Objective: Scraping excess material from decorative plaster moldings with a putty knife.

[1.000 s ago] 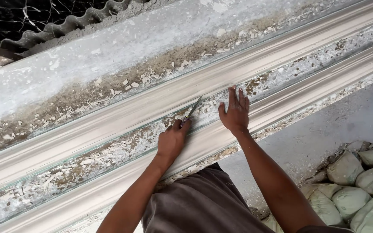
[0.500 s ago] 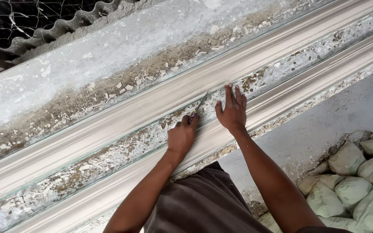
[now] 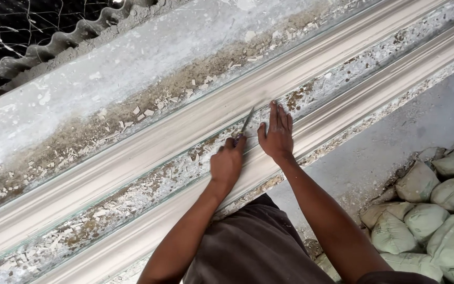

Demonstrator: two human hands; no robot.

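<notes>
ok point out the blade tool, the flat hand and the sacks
blade tool (image 3: 248, 121), head view, mid blade
right hand (image 3: 277, 138), head view, back of hand
sacks (image 3: 417, 181), head view, top sack's face

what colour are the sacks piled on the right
The sacks are pale greenish-grey, plain, with no pattern. The head view shows them at its lower right.

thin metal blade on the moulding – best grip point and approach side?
Grip the handle end, from the near side. The left hand is already closed around it, so only the thin blade shows, slanting up and away onto the upper moulding strip. The blade looks too narrow and flat to hold well. The right hand lies flat beside it, so coming in from the right is blocked.
</notes>
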